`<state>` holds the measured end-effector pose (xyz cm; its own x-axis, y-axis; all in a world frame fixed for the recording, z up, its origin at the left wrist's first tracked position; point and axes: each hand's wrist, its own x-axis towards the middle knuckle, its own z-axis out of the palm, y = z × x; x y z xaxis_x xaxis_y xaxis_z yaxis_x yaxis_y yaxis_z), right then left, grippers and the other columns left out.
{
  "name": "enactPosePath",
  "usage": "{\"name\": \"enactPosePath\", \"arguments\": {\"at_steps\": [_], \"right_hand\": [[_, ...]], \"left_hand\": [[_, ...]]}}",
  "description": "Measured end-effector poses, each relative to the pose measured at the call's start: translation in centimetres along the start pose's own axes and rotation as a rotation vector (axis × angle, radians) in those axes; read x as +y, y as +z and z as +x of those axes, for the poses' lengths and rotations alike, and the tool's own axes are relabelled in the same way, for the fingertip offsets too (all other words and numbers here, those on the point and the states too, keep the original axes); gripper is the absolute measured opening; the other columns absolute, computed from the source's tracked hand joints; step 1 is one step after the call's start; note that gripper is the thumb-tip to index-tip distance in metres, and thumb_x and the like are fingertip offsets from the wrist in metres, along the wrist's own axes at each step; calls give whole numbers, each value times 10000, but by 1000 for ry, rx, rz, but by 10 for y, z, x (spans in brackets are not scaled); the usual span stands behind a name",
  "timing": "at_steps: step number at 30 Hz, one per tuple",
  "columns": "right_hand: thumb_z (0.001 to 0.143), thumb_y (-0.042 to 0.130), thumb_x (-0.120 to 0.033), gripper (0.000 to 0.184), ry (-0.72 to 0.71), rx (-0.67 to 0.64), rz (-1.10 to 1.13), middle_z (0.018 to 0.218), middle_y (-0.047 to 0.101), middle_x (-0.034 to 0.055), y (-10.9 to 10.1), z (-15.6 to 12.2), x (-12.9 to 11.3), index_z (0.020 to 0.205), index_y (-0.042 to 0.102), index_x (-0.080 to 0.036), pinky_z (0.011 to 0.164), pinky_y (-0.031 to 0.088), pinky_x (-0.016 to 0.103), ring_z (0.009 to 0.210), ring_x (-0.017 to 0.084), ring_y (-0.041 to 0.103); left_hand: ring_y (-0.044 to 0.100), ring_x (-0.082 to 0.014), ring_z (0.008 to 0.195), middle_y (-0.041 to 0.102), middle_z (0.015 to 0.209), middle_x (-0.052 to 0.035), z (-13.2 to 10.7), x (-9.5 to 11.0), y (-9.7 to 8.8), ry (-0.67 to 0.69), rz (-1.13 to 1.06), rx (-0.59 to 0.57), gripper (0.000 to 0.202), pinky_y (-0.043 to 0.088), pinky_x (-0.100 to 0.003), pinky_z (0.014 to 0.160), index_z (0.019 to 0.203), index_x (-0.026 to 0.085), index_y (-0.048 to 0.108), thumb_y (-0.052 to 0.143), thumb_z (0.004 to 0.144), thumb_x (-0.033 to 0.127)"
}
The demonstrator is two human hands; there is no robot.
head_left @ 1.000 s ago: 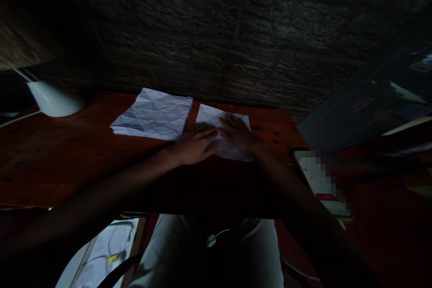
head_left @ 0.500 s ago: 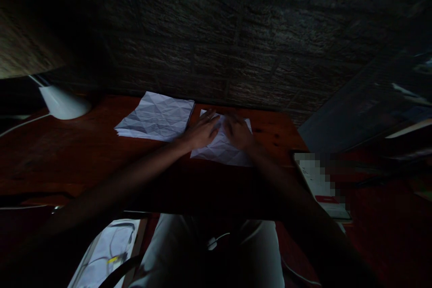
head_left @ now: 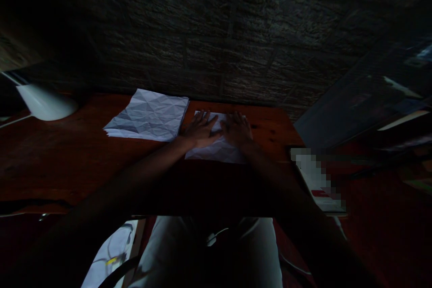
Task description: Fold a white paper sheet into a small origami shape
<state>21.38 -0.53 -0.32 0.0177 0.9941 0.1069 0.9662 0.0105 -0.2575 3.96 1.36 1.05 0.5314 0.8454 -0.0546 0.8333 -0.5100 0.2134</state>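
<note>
A creased white sheet of paper (head_left: 218, 149) lies on the dark red wooden table (head_left: 67, 157) near the wall. My left hand (head_left: 200, 128) lies flat on its left part, fingers stretched out, a ring on one finger. On the sheet's right part my right hand (head_left: 237, 128) rests flat as well, fingers spread. Both hands press down on the paper side by side. Left of them a stack of creased white sheets (head_left: 148, 114) sits untouched.
A white lamp base (head_left: 45, 101) stands at the table's far left. A dark stone-pattern wall (head_left: 216, 31) rises right behind the table. A white booklet (head_left: 319, 182) lies at the right edge. My light trousers (head_left: 209, 256) and papers on the floor show below.
My hands slid from the sheet's middle up to its far edge, then came back a little and now lie flat with fingers spread. The view shifted slightly.
</note>
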Motion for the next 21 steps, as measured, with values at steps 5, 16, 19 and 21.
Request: {"name": "enactPosePath", "arguments": {"at_steps": [5, 16, 19, 21], "right_hand": [[1050, 392, -495, 702, 39, 68, 7, 1659, 388, 267, 0, 1, 2, 1547, 454, -3, 1285, 235, 524, 1579, 375, 322], [1062, 383, -494, 671, 19, -10, -120, 1696, 344, 221, -9, -3, -5, 1580, 438, -71, 1295, 189, 478, 1596, 332, 291], [1065, 390, -447, 650, 38, -27, -122, 1715, 305, 214, -11, -7, -8, 1607, 407, -90, 1301, 176, 482, 1610, 336, 256], [1063, 406, -424, 658, 72, -17, -121, 1731, 239, 235, -13, -10, -10, 1618, 381, -72, 1304, 158, 504, 1626, 357, 193]], "left_hand": [[20, -369, 1643, 102, 1779, -131, 1, 1, 1, -36, 1, -7, 847, 118, -563, 1309, 1685, 215, 233, 306, 1007, 717], [184, -207, 1637, 273, 1749, -83, 3, -8, 5, 275, 68, 40, 648, 64, -419, 1335, 1629, 181, 366, 274, 1074, 503], [157, -244, 1642, 241, 1757, -84, 0, -9, 5, 236, 66, 19, 682, 102, -409, 1332, 1641, 189, 348, 314, 1064, 552], [90, -295, 1648, 174, 1773, -66, -2, -8, 4, 160, 62, -6, 717, 101, -447, 1332, 1658, 235, 319, 329, 1048, 612]]}}
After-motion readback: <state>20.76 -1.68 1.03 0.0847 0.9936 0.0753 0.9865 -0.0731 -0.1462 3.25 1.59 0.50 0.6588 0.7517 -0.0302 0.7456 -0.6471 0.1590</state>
